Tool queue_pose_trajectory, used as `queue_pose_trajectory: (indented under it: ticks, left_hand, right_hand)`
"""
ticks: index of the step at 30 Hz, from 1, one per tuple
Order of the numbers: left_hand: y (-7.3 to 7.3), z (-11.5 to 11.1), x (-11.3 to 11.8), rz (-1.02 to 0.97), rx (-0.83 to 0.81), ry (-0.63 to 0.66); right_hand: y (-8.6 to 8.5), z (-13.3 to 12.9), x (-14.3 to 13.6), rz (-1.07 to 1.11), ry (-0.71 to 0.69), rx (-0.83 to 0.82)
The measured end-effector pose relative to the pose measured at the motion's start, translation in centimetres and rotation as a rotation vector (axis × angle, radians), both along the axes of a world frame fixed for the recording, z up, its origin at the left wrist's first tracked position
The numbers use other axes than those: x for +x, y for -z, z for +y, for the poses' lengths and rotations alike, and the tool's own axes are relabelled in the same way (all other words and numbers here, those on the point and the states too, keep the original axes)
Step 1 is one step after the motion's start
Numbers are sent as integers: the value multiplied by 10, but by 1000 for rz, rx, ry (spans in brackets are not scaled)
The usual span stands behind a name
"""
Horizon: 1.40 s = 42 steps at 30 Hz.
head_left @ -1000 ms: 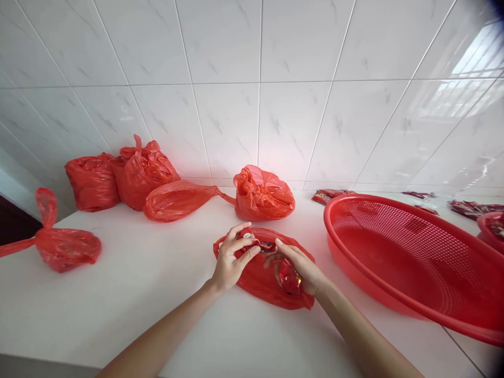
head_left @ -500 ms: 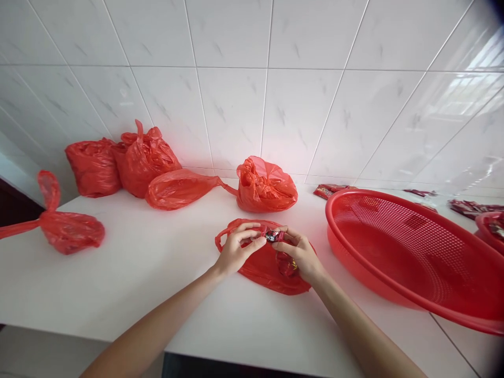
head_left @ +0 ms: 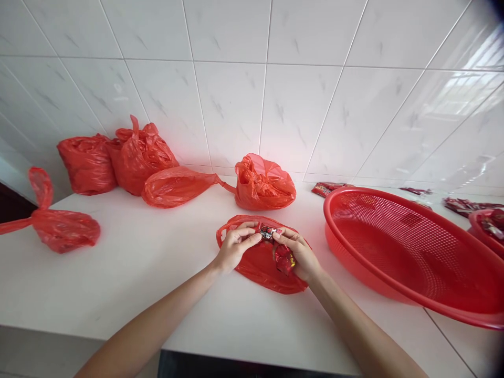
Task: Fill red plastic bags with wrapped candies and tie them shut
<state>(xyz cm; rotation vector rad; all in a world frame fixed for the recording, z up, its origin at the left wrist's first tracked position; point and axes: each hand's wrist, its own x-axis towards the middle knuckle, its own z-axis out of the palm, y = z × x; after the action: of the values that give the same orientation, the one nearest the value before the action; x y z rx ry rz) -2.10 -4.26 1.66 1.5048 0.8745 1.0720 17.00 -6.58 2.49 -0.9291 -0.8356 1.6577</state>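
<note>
A small wrapped candy (head_left: 266, 232), dark with red ends, is pinched between both hands. My left hand (head_left: 233, 248) grips its left end with thumb and fingers. At its right end, my right hand (head_left: 301, 253) closes thumb and fingertips on the wrapper. A shiny red packet with yellow marks (head_left: 284, 259) hangs below, against my right palm; the lower fingers around it are partly hidden. Beneath both hands a red plastic bag (head_left: 263, 268) lies spread on the white counter (head_left: 165, 257).
Red bags stand along the tiled wall (head_left: 88, 165), (head_left: 142, 157), (head_left: 264, 184). A knotted bag (head_left: 66, 230) lies at left. At right are a large red basket (head_left: 378, 252), red packets (head_left: 328, 188) and a smaller red container (head_left: 484, 223).
The view has shifted slightly. The candy's face is turned more toward the camera, and the red packet by my right palm shows more fully.
</note>
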Motion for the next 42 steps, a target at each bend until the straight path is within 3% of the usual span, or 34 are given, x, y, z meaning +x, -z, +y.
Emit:
queue_pose_trajectory:
  ticks: [3,10,14,21,27,35,42]
  left_hand:
    - [5,2,0,-106,-47,8]
    - [0,-1,-2,-183,-99,-127]
    - [-3,-2,-3,-213,-130,-143]
    - [-7,-4,-2,-188,-110,-144]
    - [-8,-9,3,-177,-123,-114]
    - [-7,-2,-5,-195,-170,73]
    - [-8,0,-7,-202,-182,47]
  right_hand:
    - [-2,0,-1,-6,33,6]
    - [0,4,3,-7,152,-5]
    - [0,3,5,-217,165,76]
    - [-8,-4,4,-517,59,260]
    - [-11,-9,-4,-489,-66,352]
    - [-6,-6,0,-349,-8,244]
    - [-6,-7,0,-231,17,200]
